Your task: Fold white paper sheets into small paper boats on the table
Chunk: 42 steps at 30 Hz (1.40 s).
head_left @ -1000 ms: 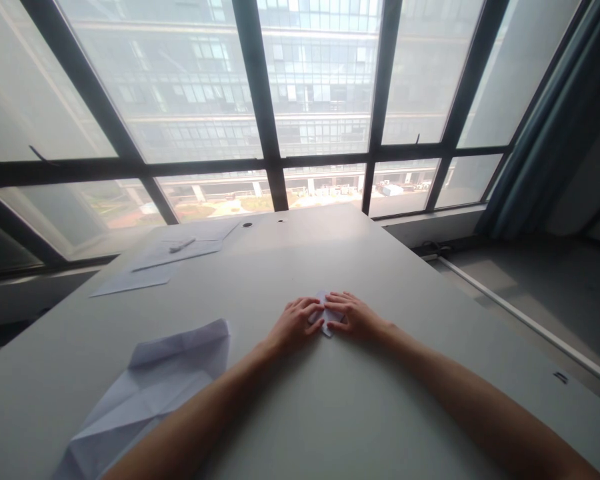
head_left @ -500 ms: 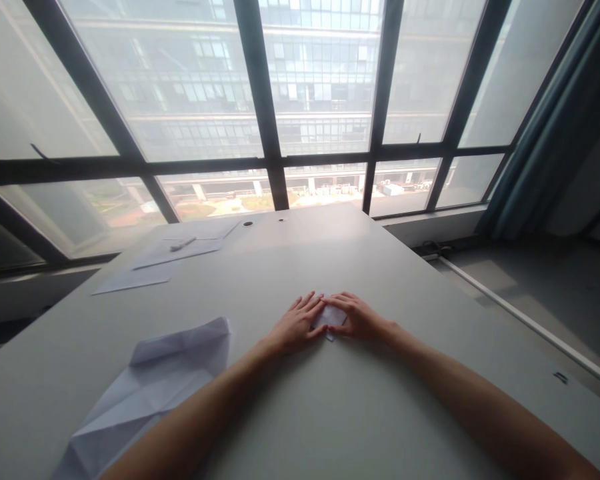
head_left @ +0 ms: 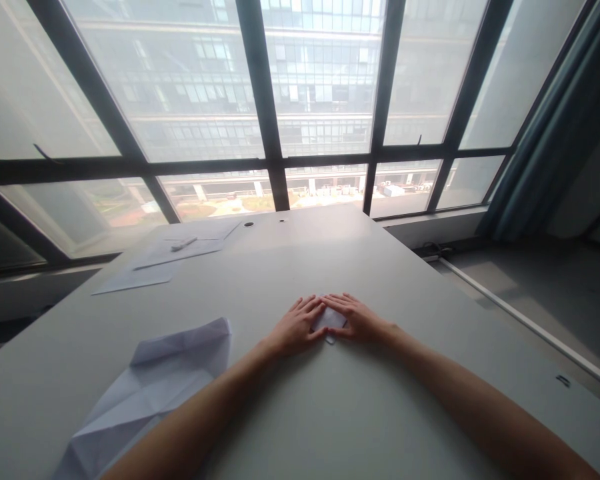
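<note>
In the center of the frame, a small folded paper (head_left: pixel 329 319) lies on the white table (head_left: pixel 290 267) under both hands. The left hand (head_left: pixel 295 325) and right hand (head_left: pixel 360 320) are half spread, fingers over its far edge, thumbs near its lower tip – whether either pinches it, I cannot tell. The step looks like flattening a fold; the next move calls for even pressure with edges aligned – the larger creased sheet (head_left: pixel 167 373) lies at lower left, apart from the hands
</note>
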Motion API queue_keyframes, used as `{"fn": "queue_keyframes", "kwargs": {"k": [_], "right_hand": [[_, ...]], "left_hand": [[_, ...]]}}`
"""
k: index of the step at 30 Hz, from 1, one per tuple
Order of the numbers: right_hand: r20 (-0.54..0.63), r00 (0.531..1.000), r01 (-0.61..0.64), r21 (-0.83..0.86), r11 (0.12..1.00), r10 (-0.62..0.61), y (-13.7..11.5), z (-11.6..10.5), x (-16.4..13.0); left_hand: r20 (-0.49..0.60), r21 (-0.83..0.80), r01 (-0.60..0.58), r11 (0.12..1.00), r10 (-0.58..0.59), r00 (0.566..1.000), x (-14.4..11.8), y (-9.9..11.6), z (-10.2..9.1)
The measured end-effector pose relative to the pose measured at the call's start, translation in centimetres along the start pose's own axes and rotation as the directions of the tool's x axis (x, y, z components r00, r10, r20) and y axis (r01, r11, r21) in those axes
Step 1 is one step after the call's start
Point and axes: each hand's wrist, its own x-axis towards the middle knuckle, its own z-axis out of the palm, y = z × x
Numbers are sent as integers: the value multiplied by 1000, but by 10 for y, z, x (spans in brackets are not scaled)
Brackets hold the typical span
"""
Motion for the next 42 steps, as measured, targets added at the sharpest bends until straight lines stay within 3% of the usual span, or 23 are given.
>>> {"fn": "queue_keyframes", "kwargs": {"k": [21,42], "right_hand": [[-78,997,13,9,1000,-13,1,0,1],[-73,997,37,4,999,-36,6,5,3]], "left_hand": [[-36,-22,14,1000,-15,999,1,1,0],[-18,-19,13,1000,-14,1000,-1,-2,2]]}}
